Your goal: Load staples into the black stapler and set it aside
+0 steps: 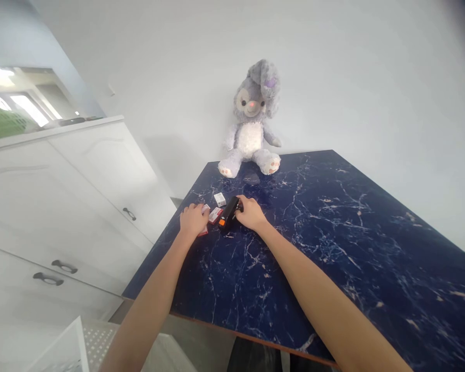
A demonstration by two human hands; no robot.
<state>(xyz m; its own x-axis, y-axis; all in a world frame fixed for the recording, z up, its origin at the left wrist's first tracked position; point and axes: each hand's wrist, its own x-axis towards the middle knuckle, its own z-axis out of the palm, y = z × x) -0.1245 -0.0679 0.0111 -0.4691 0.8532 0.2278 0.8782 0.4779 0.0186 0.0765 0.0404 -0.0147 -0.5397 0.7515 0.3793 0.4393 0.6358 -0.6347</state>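
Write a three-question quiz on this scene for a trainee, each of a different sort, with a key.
1. Which hand is at the black device with the orange patch?
2. True or false: the plush toy sits upright on the dark blue table.
3. Fill in: the small box between the left hand and the device is white and ____.

Key:
1. The right hand.
2. True.
3. Red.

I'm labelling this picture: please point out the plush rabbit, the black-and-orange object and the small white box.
Plush rabbit (250, 138), head view: its pale belly.
Black-and-orange object (229, 210), head view: middle of its black body.
Small white box (219, 198), head view: its upper face.
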